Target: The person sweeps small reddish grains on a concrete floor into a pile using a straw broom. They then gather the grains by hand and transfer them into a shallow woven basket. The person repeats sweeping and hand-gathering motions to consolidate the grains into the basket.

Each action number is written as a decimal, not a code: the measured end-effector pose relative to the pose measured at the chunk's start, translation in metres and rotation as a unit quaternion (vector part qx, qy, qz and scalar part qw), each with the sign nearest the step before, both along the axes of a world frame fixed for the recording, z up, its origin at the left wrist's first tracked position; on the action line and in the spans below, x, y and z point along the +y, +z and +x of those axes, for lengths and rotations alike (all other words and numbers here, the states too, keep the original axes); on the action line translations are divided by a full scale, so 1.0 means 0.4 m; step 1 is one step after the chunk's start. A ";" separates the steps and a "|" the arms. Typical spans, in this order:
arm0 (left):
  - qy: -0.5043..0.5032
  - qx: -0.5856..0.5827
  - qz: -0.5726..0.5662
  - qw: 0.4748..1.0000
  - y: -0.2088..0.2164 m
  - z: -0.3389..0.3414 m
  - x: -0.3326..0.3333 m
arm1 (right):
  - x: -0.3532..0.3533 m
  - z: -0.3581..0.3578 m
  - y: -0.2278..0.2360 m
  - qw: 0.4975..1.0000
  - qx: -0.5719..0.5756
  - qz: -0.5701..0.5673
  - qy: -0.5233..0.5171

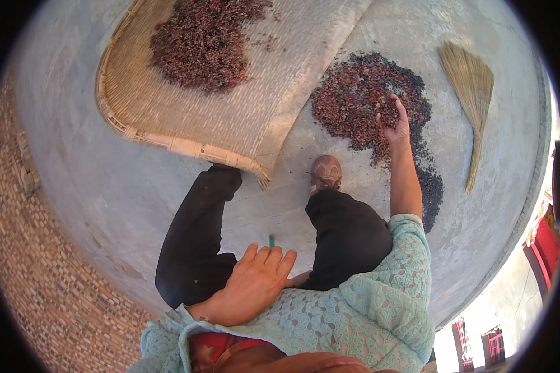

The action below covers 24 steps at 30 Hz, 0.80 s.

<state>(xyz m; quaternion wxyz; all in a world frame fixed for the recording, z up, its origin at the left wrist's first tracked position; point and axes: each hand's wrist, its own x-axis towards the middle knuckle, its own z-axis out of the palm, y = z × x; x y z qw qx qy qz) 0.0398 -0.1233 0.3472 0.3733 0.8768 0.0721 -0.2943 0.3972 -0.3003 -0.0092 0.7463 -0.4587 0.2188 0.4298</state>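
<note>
My right hand (394,124) is palm up with its fingers curled around a handful of small dried red-brown husks, low over a pile (351,102) of the same husks mixed with black seeds on the concrete. Dark seeds (430,189) trail from that pile toward me, beside my right forearm. My left hand (258,283) rests in front of my body, back upward, fingers stretched out and holding nothing. Just beyond its fingertips, a small green object (272,240) lies on the ground. To the left, a woven bamboo winnowing tray (168,118) carries another heap of red husks (202,46).
A straw broom (473,99) lies right of the pile. My shoe (326,172) stands between the tray and the pile, and the tray's near rim overlaps my left foot. Brick paving (56,286) borders the grey concrete (93,186) on the left.
</note>
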 end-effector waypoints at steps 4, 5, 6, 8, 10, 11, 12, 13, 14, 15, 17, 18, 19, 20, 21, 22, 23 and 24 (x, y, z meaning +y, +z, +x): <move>0.010 -0.002 0.010 1.000 -0.003 -0.011 -0.007 | 0.017 -0.004 0.002 1.000 -0.003 -0.003 -0.009; 0.010 -0.011 0.018 1.000 -0.003 -0.016 -0.009 | 0.023 -0.007 -0.001 1.000 0.002 0.012 -0.008; 0.000 -0.028 0.036 0.999 -0.005 -0.023 -0.010 | 0.041 -0.005 0.001 1.000 -0.001 0.009 -0.006; 0.002 -0.032 0.046 0.998 0.000 -0.024 -0.012 | 0.105 -0.008 0.014 1.000 -0.006 -0.006 -0.002; 0.007 -0.060 0.059 0.996 -0.005 -0.035 -0.018 | 0.226 -0.010 0.053 0.999 0.002 0.026 0.026; 0.013 -0.064 0.063 0.996 -0.004 -0.039 -0.019 | 0.296 -0.016 0.075 0.998 0.006 0.040 0.040; 0.015 -0.070 0.065 0.995 -0.003 -0.042 -0.018 | 0.373 -0.019 0.091 0.998 0.004 0.045 0.048; 0.016 -0.076 0.066 0.995 -0.005 -0.047 -0.018 | 0.458 -0.021 0.113 0.997 -0.008 0.047 0.055; 0.030 -0.091 0.068 0.993 -0.005 -0.048 -0.019 | 0.551 -0.035 0.150 0.994 -0.051 0.064 0.072; 0.043 -0.105 0.070 0.991 -0.007 -0.050 -0.023 | 0.640 -0.057 0.199 0.992 -0.073 0.094 0.052; 0.056 -0.122 0.083 0.987 -0.005 -0.053 -0.025 | 0.769 -0.085 0.300 0.997 -0.055 0.012 0.058; 0.052 -0.129 0.094 0.986 -0.003 -0.049 -0.019 | 0.789 -0.085 0.301 0.993 -0.094 -0.046 0.062; 0.046 -0.136 0.104 0.984 -0.001 -0.046 -0.015 | 0.802 -0.084 0.302 0.984 -0.132 -0.103 0.063; 0.048 -0.137 0.106 0.984 0.003 -0.047 -0.013 | 0.782 -0.076 0.280 0.973 -0.170 -0.107 0.110; 0.052 -0.141 0.106 0.983 0.000 -0.049 -0.014 | 0.735 -0.056 0.234 0.958 -0.211 -0.112 0.157; 0.055 -0.144 0.104 0.983 0.000 -0.050 -0.015 | 0.678 -0.038 0.190 0.939 -0.250 -0.119 0.204; 0.056 -0.143 0.103 0.983 0.003 -0.049 -0.016 | 0.612 -0.031 0.160 0.879 -0.358 -0.190 0.253; 0.060 -0.143 0.102 0.983 0.002 -0.053 -0.022 | 0.539 -0.031 0.134 0.796 -0.460 -0.253 0.300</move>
